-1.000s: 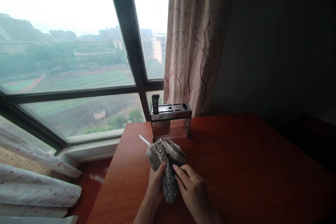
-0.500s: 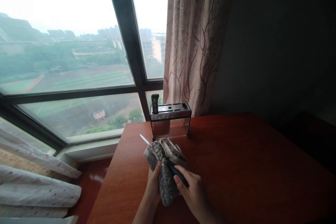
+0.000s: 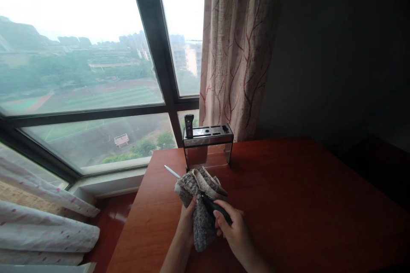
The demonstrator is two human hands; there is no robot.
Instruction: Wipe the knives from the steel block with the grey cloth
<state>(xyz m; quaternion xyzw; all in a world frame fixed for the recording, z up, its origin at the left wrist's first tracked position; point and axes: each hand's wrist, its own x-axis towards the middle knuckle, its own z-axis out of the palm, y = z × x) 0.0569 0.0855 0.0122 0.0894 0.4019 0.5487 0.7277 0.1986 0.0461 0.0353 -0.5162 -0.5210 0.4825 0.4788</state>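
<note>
My right hand [image 3: 235, 226] is closed around the black handle [image 3: 221, 212] of a long, slim tool. Its narrow, pale metal end [image 3: 172, 172] sticks out at the upper left of a fuzzy grey-brown cloth [image 3: 203, 222]. The middle of the tool is hidden in the folds, so I cannot tell whether it is a thin knife or a rod. My left hand [image 3: 186, 224] grips the bunched cloth around the tool from the left, thumb on top.
Just beyond the cloth, a clear-sided knife block [image 3: 209, 140] stands on the reddish wooden table [image 3: 288, 204]. One dark-handled piece [image 3: 188, 126] is slotted in its left end. A window [image 3: 96, 136] and a patterned curtain [image 3: 237, 51] are behind; the table's left edge is close by.
The pale end now points a little further left and out of the cloth. The handle and my right hand have shifted slightly right; the cloth's folds have moved a little.
</note>
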